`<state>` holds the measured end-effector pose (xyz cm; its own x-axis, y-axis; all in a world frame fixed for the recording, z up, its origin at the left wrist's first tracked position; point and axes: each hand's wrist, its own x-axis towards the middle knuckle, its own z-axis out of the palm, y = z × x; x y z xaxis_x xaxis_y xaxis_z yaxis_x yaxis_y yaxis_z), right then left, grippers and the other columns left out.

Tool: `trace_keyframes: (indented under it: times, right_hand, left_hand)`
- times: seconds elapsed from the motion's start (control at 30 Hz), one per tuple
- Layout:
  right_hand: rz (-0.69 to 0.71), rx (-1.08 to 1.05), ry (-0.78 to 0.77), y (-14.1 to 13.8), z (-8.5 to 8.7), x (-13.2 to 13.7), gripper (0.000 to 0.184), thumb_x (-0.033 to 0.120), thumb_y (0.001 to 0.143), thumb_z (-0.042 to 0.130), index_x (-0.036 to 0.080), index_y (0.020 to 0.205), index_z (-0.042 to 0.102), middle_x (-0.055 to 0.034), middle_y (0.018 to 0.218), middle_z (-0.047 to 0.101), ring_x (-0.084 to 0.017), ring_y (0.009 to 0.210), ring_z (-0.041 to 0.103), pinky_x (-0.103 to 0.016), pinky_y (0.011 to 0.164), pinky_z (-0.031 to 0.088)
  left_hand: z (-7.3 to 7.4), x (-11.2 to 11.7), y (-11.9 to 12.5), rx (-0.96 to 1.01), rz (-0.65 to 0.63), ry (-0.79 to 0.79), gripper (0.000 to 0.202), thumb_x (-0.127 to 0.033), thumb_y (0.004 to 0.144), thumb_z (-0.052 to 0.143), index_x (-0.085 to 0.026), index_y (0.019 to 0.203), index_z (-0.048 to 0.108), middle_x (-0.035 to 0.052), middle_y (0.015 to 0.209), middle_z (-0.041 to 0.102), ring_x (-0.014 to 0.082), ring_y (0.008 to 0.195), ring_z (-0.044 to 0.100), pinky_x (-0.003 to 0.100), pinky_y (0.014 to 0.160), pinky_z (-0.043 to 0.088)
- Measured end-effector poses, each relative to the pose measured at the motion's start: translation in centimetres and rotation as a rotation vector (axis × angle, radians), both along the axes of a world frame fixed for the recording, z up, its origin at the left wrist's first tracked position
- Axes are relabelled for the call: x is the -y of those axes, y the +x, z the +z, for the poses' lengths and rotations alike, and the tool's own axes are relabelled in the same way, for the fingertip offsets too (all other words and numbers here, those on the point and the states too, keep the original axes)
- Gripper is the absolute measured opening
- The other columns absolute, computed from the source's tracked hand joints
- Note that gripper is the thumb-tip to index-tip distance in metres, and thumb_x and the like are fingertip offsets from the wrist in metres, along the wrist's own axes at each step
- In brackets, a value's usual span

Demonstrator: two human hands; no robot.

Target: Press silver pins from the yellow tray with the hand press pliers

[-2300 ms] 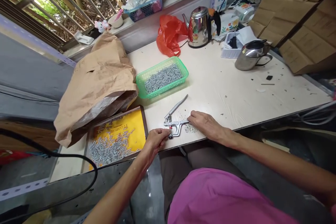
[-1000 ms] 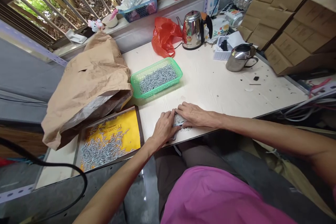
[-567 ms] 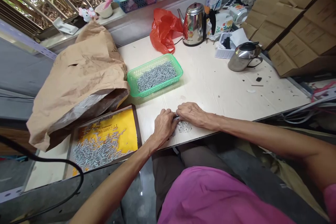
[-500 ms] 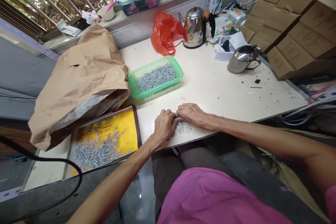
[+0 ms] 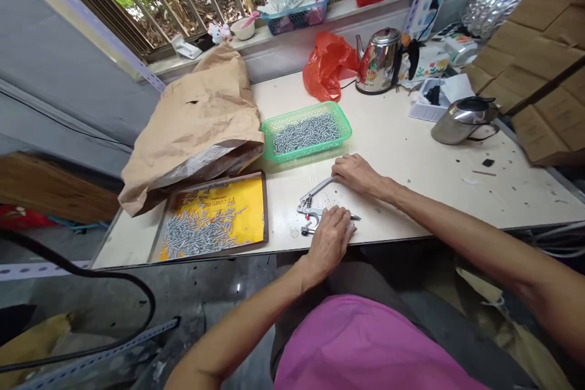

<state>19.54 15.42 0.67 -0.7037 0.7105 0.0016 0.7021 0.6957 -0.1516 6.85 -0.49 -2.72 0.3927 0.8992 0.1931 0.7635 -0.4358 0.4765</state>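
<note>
A silver plier-like hand tool (image 5: 315,201) with a coil spring between its spread handles lies at the table's front edge. Its jaw end, with a small red spot, points left. My right hand (image 5: 359,173) has its fingers closed around the end of the upper handle. My left hand (image 5: 331,234) is wrapped over the lower handle, whose pointed tip sticks out to the right of the fingers. Whether anything small sits in the jaws cannot be made out. Between the handles is a worn patch of tabletop, partly hidden.
A green basket (image 5: 305,155) of small metal pins stands behind the hands. To the left, a shallow tray (image 5: 265,207) holds more pins on yellow plastic, beside a large brown paper bag (image 5: 201,109). Kettle (image 5: 378,64), steel pitcher (image 5: 452,125) and cartons (image 5: 525,42) stand back right.
My hands have moved apart, and the tool shows with its handles spread; before, they were close together and mostly covered it. The camera view has shifted, moving the table contents rightward.
</note>
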Motion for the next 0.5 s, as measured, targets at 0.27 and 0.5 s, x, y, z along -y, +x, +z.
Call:
trace_keyframes:
  times: [0.27, 0.5]
  right_hand:
    - [0.609, -0.044, -0.038, -4.9, 1.2, 6.2, 0.015, 0.022, 0.089, 0.056, 0.019, 0.08, 0.067, -0.0068, 0.092, 0.06, -0.02, 0.089, 0.046, -0.033, 0.07, 0.028]
    - [0.66, -0.082, 0.081, -6.6, -1.4, 7.5, 0.022, 0.008, 0.087, 0.049, 0.017, 0.071, 0.06, -0.0074, 0.082, 0.058, -0.02, 0.081, 0.045, -0.034, 0.069, 0.027]
  left_hand:
    - [3.0, 3.9, -4.7, 0.002, 0.002, 0.061, 0.024, -0.025, 0.096, 0.043, -0.019, 0.104, 0.064, 0.0088, 0.109, 0.066, 0.0207, 0.104, 0.059, 0.036, 0.092, 0.049]
    - [4.6, 2.3, -18.1, -0.398, 0.692, 0.086, 0.026, -0.023, 0.094, 0.044, -0.016, 0.102, 0.068, 0.0112, 0.094, 0.063, 0.0237, 0.092, 0.053, 0.036, 0.082, 0.045]
